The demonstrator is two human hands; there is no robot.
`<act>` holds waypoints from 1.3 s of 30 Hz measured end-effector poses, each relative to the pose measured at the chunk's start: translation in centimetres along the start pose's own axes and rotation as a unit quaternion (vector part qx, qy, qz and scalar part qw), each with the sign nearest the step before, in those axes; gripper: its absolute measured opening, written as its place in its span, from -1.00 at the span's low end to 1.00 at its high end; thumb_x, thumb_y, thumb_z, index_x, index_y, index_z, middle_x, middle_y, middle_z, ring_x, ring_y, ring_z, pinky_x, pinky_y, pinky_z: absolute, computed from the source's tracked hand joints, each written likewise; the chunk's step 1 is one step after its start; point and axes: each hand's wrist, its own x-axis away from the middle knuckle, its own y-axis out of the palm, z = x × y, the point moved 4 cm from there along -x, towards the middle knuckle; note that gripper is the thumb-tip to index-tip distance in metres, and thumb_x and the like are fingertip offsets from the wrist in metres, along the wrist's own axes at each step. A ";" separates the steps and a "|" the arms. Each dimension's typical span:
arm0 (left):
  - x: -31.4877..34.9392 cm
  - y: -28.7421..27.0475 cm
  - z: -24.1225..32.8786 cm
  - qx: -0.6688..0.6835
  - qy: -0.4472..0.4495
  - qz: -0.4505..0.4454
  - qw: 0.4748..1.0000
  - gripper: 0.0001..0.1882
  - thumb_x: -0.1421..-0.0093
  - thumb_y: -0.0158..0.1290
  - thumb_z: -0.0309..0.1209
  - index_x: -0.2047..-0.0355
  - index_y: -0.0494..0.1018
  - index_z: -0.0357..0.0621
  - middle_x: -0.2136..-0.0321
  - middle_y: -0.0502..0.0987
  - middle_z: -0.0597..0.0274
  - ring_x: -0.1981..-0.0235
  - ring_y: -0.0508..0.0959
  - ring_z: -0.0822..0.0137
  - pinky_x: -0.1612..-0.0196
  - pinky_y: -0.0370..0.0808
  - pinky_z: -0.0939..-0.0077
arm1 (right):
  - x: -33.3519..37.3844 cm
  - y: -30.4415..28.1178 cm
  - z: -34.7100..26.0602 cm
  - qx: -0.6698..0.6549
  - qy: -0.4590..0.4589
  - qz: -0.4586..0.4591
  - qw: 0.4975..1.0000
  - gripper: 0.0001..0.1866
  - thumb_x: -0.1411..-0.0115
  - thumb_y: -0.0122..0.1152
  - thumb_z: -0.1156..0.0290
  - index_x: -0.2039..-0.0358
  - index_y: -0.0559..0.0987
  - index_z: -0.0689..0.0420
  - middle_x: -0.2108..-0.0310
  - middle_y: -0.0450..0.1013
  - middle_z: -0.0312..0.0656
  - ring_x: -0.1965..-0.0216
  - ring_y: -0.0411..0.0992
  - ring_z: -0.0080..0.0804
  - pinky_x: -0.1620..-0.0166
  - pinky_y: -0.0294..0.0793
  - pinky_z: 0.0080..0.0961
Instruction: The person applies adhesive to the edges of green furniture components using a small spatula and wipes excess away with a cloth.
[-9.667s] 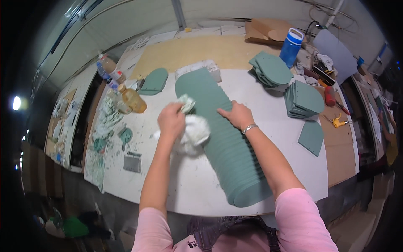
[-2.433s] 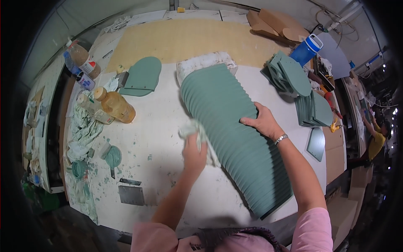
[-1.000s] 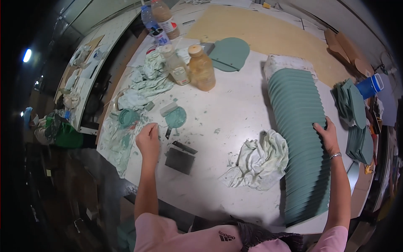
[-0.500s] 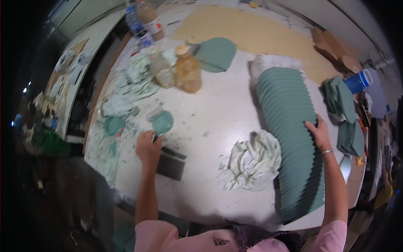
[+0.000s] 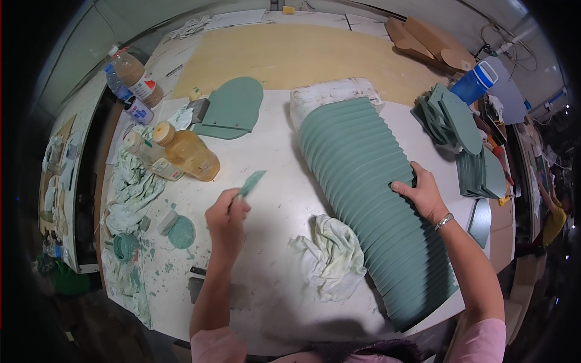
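Gripping a green-smeared blade (image 5: 253, 181), possibly a spatula, in the left hand (image 5: 227, 221) above the table (image 5: 272, 130); resting the right hand (image 5: 423, 192), spread wide, on the long row of green plates (image 5: 363, 187) right of the crumpled cloth (image 5: 334, 259).

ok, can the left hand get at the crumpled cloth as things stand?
Probably yes: only tabletop shows between the left hand and the crumpled cloth, though that hand grips a green-coated tool.
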 end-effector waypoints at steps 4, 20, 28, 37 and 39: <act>-3.3 4.4 1.3 -0.006 0.077 -0.058 0.995 -0.91 -0.26 0.00 -0.55 0.37 0.49 -0.30 0.64 0.48 0.26 0.63 0.42 0.47 0.51 0.36 0.54 | -0.2 0.3 0.1 -0.012 0.011 -0.007 1.000 -0.26 0.06 0.50 -0.10 0.23 0.53 0.40 0.60 0.47 0.03 0.56 0.40 -0.25 0.33 0.46 -0.35; -5.4 8.8 3.2 -0.120 0.235 -0.021 0.964 -0.86 -0.21 0.08 -0.55 0.52 0.43 -0.23 0.67 0.38 0.10 0.67 0.38 0.13 0.56 0.30 0.34 | -0.5 0.3 0.7 -0.040 0.015 -0.002 0.999 -0.27 0.08 0.53 -0.07 0.24 0.51 0.40 0.62 0.45 0.03 0.58 0.40 -0.28 0.36 0.45 -0.36; -4.0 9.1 3.6 -0.105 0.200 -0.066 0.972 -0.85 -0.21 0.07 -0.52 0.52 0.44 -0.23 0.67 0.37 0.07 0.65 0.39 0.09 0.55 0.32 0.33 | -0.5 0.5 0.7 -0.039 0.011 0.003 0.999 -0.27 0.09 0.54 -0.06 0.23 0.52 0.41 0.62 0.46 0.02 0.58 0.41 -0.27 0.35 0.46 -0.37; -3.8 9.8 3.5 -0.127 0.240 -0.046 0.961 -0.84 -0.22 0.03 -0.52 0.53 0.43 -0.24 0.64 0.39 0.04 0.59 0.42 -0.01 0.50 0.35 0.23 | -0.5 0.5 1.1 -0.031 0.016 -0.002 0.999 -0.25 0.11 0.54 -0.10 0.27 0.51 0.41 0.69 0.38 -0.02 0.63 0.33 -0.32 0.41 0.41 -0.38; -3.6 9.8 3.4 -0.104 0.277 -0.042 0.954 -0.87 -0.23 0.04 -0.57 0.48 0.45 -0.31 0.68 0.34 0.10 0.68 0.33 0.24 0.55 0.28 0.42 | -0.5 0.5 0.9 -0.032 0.017 -0.001 0.999 -0.24 0.11 0.54 -0.10 0.28 0.50 0.41 0.68 0.38 -0.02 0.63 0.33 -0.32 0.41 0.41 -0.38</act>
